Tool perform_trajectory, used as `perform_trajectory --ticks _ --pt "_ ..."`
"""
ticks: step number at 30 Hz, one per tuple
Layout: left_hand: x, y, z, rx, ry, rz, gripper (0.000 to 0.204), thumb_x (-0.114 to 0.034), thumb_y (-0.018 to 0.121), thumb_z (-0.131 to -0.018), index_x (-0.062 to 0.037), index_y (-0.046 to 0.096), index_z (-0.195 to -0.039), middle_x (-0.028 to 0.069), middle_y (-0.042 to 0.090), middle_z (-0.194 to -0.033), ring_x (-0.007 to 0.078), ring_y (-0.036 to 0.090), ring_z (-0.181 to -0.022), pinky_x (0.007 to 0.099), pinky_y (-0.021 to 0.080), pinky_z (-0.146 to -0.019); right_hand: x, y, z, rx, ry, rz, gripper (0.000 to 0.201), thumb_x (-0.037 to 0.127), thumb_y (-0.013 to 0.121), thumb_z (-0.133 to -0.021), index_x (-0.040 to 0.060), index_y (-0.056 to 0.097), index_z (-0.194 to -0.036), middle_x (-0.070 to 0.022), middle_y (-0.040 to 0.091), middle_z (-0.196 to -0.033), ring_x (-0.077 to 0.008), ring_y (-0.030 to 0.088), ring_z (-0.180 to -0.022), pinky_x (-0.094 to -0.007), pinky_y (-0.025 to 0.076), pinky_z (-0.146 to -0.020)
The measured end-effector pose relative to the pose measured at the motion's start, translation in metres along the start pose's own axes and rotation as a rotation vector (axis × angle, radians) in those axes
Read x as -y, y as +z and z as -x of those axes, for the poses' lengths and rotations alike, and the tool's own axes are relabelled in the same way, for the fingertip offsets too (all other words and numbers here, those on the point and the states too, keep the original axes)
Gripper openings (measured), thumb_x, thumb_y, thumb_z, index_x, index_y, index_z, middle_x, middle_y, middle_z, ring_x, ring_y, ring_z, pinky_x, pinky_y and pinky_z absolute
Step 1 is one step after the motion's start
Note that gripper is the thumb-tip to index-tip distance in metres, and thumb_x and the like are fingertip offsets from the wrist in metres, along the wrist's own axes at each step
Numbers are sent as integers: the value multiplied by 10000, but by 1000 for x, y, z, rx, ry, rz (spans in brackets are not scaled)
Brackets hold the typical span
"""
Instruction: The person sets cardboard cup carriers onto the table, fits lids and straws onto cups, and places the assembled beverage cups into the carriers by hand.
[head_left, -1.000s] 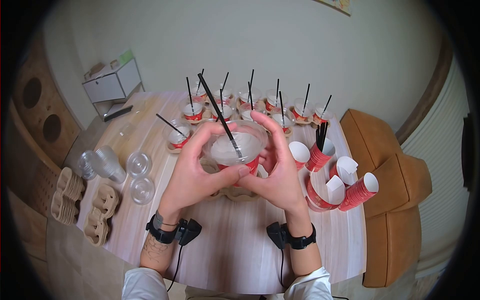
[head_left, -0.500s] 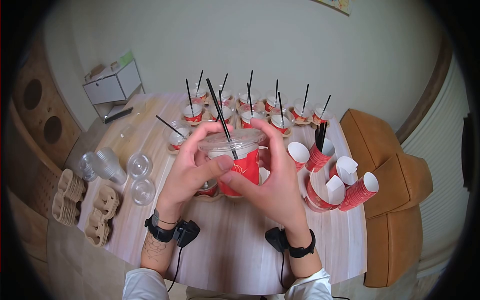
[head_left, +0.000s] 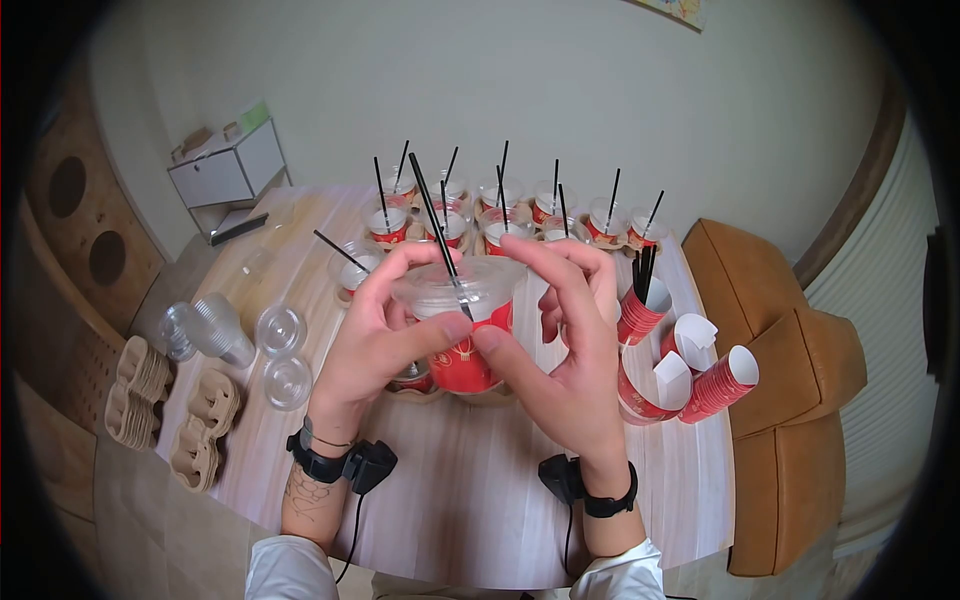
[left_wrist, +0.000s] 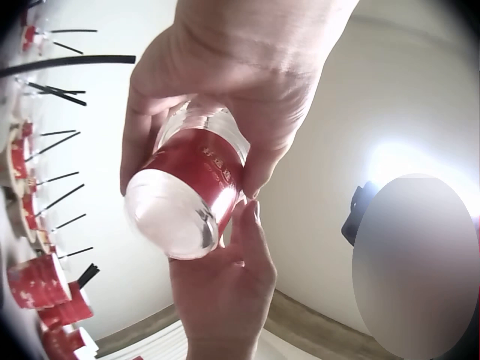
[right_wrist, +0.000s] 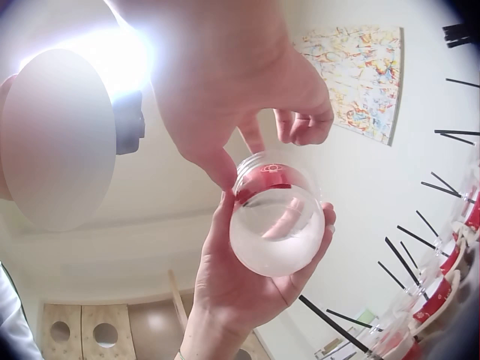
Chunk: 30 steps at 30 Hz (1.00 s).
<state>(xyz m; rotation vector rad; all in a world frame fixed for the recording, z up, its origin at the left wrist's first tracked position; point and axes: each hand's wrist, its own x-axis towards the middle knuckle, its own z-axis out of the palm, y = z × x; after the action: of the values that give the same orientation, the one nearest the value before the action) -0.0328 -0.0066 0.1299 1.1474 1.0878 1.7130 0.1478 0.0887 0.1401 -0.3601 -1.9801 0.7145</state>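
A red paper cup with a clear domed lid and a black straw is held up over the wooden table. My left hand grips it, fingers round the far side and thumb on the front. My right hand pinches it with the thumb on the cup wall and the forefinger over the lid's rim; its other fingers curl loosely off the cup. The left wrist view shows the cup from below, as does the right wrist view, cup.
Several lidded cups with straws stand in carriers at the back. A carrier with a cup lies under my hands. Red cup stacks and a cup of straws sit right. Clear lids and cardboard carriers lie left.
The cup has tilted from top-on to side-on and come up slightly. My right hand's lower fingers have come off it, leaving thumb and forefinger on it.
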Motion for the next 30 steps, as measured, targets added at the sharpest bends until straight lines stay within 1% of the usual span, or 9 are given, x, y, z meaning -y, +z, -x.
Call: perform_trajectory --ticks 6,10,12,14,16,17,19,27,30 --pt "5 3 -1 -30 165 -176 747 -54 905 -752 -46 496 -1378 92 610 -1310 179 608 -1216 346 504 -1042 -26 4 1 85 137 -462 391 124 787 -858 93 698 -1238 -96 546 -1329 -188 529 -1170 -322 449 -915" --pt "6 7 0 -66 243 -436 850 -82 937 -708 -47 474 -1420 103 587 -1348 193 567 -1286 363 487 -1069 -33 2 -4 73 50 -422 350 143 762 -889 75 690 -1224 -117 532 -1399 -190 548 -1204 -315 449 -959" --pt "7 9 0 -62 296 -530 931 -99 957 -668 -54 461 -1455 111 570 -1361 207 533 -1336 372 468 -1097 -29 2 -4 65 200 -553 379 162 741 -909 70 678 -1272 -136 531 -1429 -213 543 -1281 -325 439 -1026" --pt "12 14 -2 -61 363 -577 1009 -116 964 -651 -61 413 -1495 124 570 -1392 230 561 -1315 383 474 -1097 -27 9 -5 59 211 -582 411 162 735 -912 66 663 -1306 -136 537 -1432 -225 541 -1300 -336 435 -1048" --pt "10 21 0 -67 265 -396 1080 -124 962 -645 -71 347 -1532 150 581 -1420 253 589 -1297 387 501 -1071 -27 10 -6 53 220 -609 444 162 729 -915 62 648 -1340 -136 544 -1434 -236 539 -1318 -346 431 -1071" --pt "16 15 -3 -37 377 -584 1099 -107 940 -662 -80 298 -1554 185 596 -1428 263 614 -1276 381 528 -1034 -30 9 -6 107 148 -455 474 158 732 -910 61 634 -1364 -127 556 -1421 -240 549 -1307 -349 439 -1065" --pt "14 18 -1 -63 366 -604 1086 -101 930 -666 -85 304 -1554 195 604 -1418 267 623 -1266 378 530 -1030 -29 8 -6 163 65 -257 511 150 735 -901 63 615 -1390 -102 572 -1408 -236 575 -1272 -355 459 -1043" --pt "13 20 0 -96 387 -636 1052 -91 902 -673 -86 325 -1552 210 635 -1372 283 665 -1209 382 529 -1030 -34 5 -7 245 117 -254 549 173 734 -906 83 582 -1425 -136 512 -1479 -260 532 -1341 -386 421 -1099" --pt "15 19 -2 -108 382 -619 1057 -113 915 -663 -79 336 -1547 201 646 -1349 280 666 -1209 384 533 -1027 -43 5 -6 266 96 -553 673 188 810 -841 101 549 -1456 -154 431 -1545 -293 459 -1421 -410 387 -1140"
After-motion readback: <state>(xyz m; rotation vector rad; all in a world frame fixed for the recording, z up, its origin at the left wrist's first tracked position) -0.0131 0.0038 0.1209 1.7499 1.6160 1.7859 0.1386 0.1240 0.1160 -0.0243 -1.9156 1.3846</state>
